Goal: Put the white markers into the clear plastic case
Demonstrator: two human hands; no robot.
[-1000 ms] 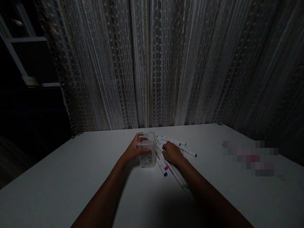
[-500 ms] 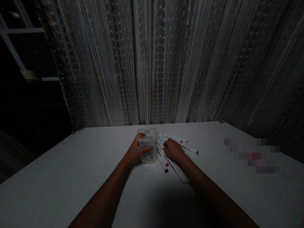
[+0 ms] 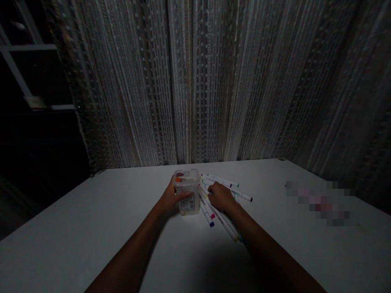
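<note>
My left hand (image 3: 172, 198) is wrapped around the left side of a clear plastic box (image 3: 190, 205), its thumb across the printed label on the front. The box stands upright on the table, and an orange-ended marker (image 3: 178, 179) shows inside it near the top left. Just right of the box lies a loose pile of white markers (image 3: 225, 226) with coloured ends, including pink, blue, yellow, green and black. Over the middle of this pile, my right hand (image 3: 222, 197) has its fingers curled down and closed on a marker; its grip is partly hidden.
The white table (image 3: 122, 228) stretches out on both sides. At its right lies a pixelated, unrecognisable patch (image 3: 317, 203). A patterned string curtain (image 3: 198, 81) hangs behind the table's far edge, and a dark area with a pale frame is at the left.
The whole view has shifted slightly, so everything sits a little lower and further left. Both hands keep nearly the same places at the box and the markers.
</note>
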